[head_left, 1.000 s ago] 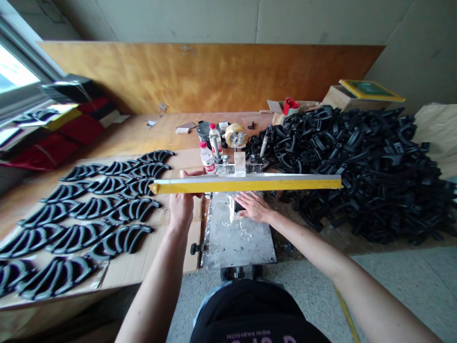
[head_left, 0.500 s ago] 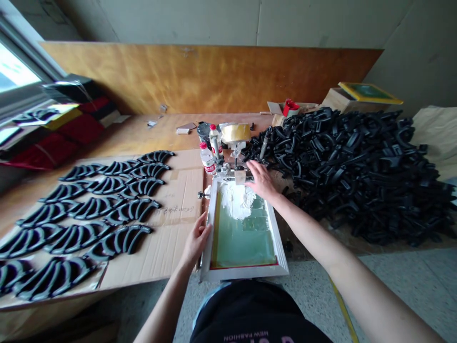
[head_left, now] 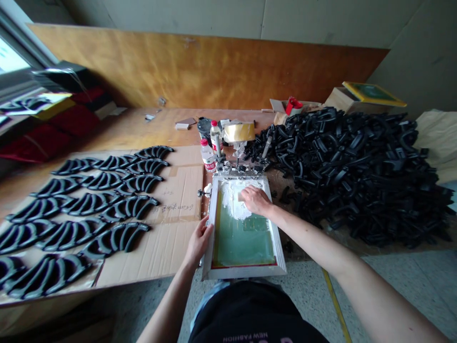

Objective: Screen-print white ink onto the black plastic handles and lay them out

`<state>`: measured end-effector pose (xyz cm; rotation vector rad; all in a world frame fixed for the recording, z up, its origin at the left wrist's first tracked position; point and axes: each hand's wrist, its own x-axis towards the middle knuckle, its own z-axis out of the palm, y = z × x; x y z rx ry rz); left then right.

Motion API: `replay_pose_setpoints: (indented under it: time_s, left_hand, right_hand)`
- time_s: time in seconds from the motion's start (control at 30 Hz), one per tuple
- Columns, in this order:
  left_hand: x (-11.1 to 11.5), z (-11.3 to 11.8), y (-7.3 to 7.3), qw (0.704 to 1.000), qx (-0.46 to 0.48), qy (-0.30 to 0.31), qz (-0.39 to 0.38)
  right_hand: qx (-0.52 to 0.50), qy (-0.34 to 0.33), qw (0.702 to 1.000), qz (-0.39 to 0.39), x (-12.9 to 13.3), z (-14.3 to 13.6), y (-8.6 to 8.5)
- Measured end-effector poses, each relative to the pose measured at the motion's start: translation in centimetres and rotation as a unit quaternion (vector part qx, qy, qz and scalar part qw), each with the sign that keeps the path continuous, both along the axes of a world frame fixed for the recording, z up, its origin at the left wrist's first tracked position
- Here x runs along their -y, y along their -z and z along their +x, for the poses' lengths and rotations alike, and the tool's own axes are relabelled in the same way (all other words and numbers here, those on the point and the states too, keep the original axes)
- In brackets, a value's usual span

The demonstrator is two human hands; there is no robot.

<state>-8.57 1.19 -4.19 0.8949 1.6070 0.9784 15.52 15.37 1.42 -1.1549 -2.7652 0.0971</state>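
A screen printing frame [head_left: 280, 247] with a silver rim and green mesh lies in front of me. White ink [head_left: 230, 197] is smeared thickly over the far part of its mesh. My left hand [head_left: 200, 238] grips the frame's left rim, thumb on top and the other fingers partly hidden. Over the ink, my right hand [head_left: 256, 200] is closed on a small beige squeegee [head_left: 242, 196], whose lower edge is at the ink. Behind the frame, a metal clamp [head_left: 241, 171] carries its far end.
Rows of black curved, ribbed plastic parts [head_left: 103, 202] lie on cardboard [head_left: 178, 200] at left. A big heap of black parts [head_left: 353, 166] fills the right. Two red-capped bottles [head_left: 207, 156] and a tape roll [head_left: 239, 132] stand behind the clamp.
My right hand has closed on the squeegee, which was standing by the clamp, and brought it nearer over the white ink. My left hand stays on the frame's left rim.
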Motion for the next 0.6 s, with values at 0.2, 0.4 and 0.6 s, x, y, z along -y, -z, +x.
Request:
replay_pose_setpoints:
  time_s: [0.2,0.4,0.6]
  left_hand:
    - [0.1,0.1,-0.1,1.000,-0.015,-0.006,0.006]
    - [0.1,0.1,0.1,1.000,0.018,-0.019,0.002]
    - [0.3,0.2,-1.9,0.999,0.033,-0.024,-0.002]
  right_hand:
    - [-0.035,-0.172,0.983,-0.050,1.5,1.5,-1.6]
    - [-0.065,-0.093,0.994,0.006,1.9,0.9,0.0]
    - [-0.110,-0.049,0.992,-0.037,0.2,0.3,-1.2]
